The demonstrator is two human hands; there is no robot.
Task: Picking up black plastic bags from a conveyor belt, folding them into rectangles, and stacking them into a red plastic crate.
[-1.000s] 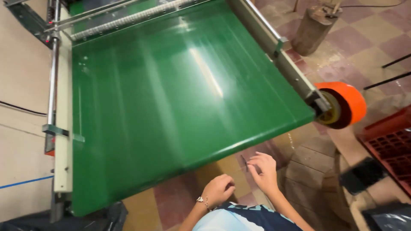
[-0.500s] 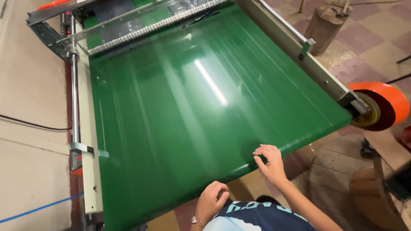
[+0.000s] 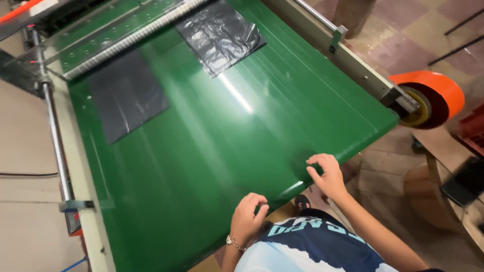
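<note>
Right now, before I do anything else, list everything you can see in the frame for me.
conveyor belt: one, green, glossy, fills most of the view
plastic bags: two, black, flat on the belt's far end, one left, one right
perforated bar: one, silver, across the belt's far end
side rail: one, pale metal, along the belt's right edge
roller end: one, orange, at the belt's near right corner
floor: tiled, brown, right of the machine
bracelet: one, on the left wrist
left hand: fingers curled, at the belt's near edge
right hand: fingertips on the belt's near edge
</note>
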